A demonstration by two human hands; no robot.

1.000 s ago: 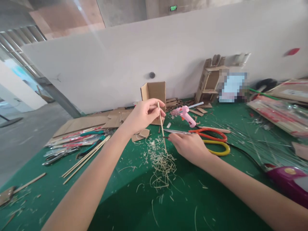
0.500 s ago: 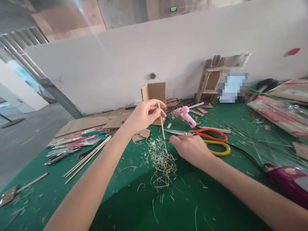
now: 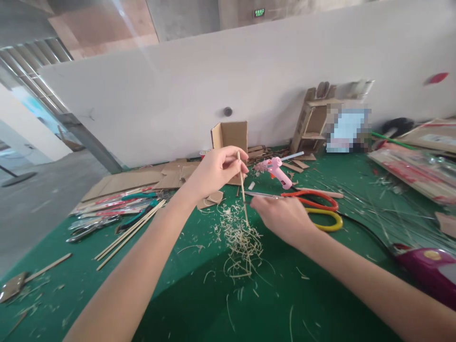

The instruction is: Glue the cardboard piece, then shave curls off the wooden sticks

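Note:
A thin wooden stick [image 3: 242,178] slants down from my left hand [image 3: 223,166], its upper end pinched between thumb and fingers. The stick's lower end reaches into a heap of curly wood shavings [image 3: 242,244]. My right hand [image 3: 280,216] is closed beside the stick's lower part; a small dark tip shows at its fingers against the stick, but what it grips is mostly hidden. Just behind the right hand lie scissors with an orange handle [image 3: 322,199] and a yellow handle [image 3: 329,219], partly covered by that hand.
A pink glue gun [image 3: 279,172] lies behind the scissors, near a folded cardboard piece [image 3: 233,135]. More sticks [image 3: 131,235] and tools in plastic [image 3: 96,225] are at left. A purple device [image 3: 425,266] with a black cord sits at right, below packaged sticks [image 3: 409,173].
The view has shifted slightly. Both hands keep nearly the same places, with the stick still in my left hand and my right hand close against its lower part.

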